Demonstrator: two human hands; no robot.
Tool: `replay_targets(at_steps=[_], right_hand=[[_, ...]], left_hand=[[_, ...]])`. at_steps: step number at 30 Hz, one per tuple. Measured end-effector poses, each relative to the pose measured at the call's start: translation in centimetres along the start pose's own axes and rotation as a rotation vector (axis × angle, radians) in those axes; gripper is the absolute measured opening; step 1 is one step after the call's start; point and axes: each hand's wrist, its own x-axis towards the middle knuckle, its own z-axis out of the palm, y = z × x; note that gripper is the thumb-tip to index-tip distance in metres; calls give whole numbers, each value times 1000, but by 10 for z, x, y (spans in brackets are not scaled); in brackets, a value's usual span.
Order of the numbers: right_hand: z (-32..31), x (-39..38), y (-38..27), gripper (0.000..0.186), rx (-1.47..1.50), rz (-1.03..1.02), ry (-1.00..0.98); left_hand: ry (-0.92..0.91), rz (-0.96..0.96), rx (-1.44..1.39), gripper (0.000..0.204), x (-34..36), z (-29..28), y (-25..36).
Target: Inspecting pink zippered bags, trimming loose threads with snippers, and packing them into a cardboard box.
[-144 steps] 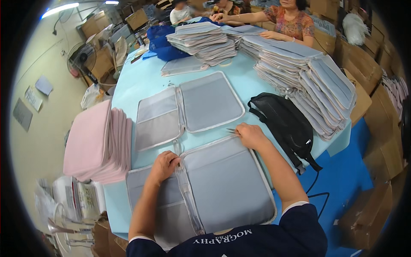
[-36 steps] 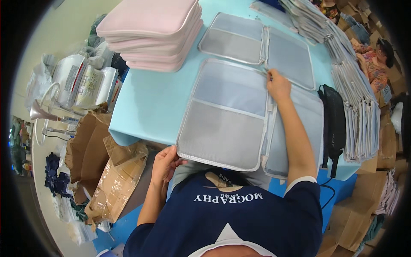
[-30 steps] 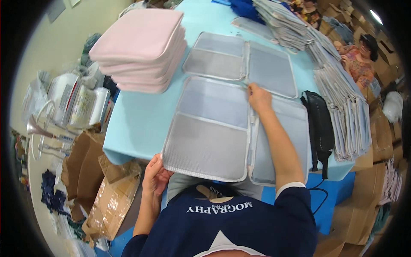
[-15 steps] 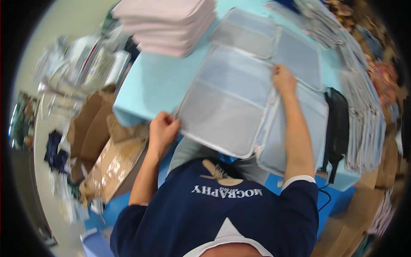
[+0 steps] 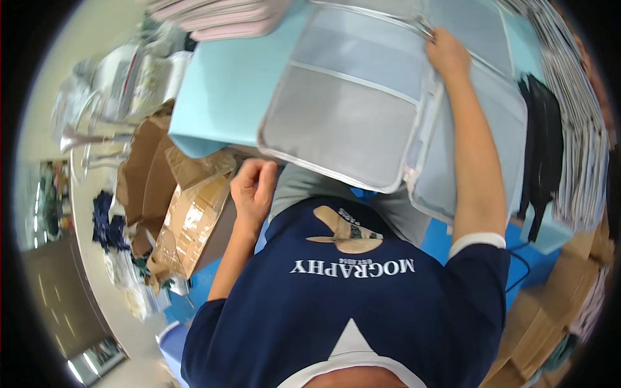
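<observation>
A grey-blue zip bag with mesh pockets and pale piping lies unfolded on the table; its near left panel (image 5: 339, 123) reaches past the table's front edge. My right hand (image 5: 449, 55) is closed at the top inner corner of that panel, fingers around a small shiny metal tool (image 5: 424, 27) whose kind I cannot make out. That forearm crosses over the bag's right panel (image 5: 479, 142). Just off the near left corner, my left hand (image 5: 252, 187) is curled closed, apart from the bag, with nothing visible in it.
Folded pink pieces (image 5: 239, 19) are stacked at the far left of the light-blue table (image 5: 223, 97). To the right are a black pouch (image 5: 542, 142) and a long row of grey bags (image 5: 579, 129). Brown cardboard (image 5: 149, 174) and plastic-wrapped packages (image 5: 152, 84) stand left.
My left hand has let go of the bag's near left corner and drawn back toward me. My right hand has moved farther away, up along the bag's middle, where the metal tool now shows.
</observation>
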Motion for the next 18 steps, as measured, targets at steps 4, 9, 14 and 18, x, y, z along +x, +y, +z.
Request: replay_targets(at_steps=[4,9,14,18], right_hand=[[10,1,8,23,3,16,43],[3,-6,8,21,43,24,72],[-7,-8,-1,20,100,57,-22],[-13,-7,2,20,147,26,9]], left_hand=[[-664,-517,-421,22,-16,55,31],[-939,-530,-805,24,-15,116,55],[-674,-461,-868,14,-19,131,67],[-434,-508,-907,17,-21,137,72]])
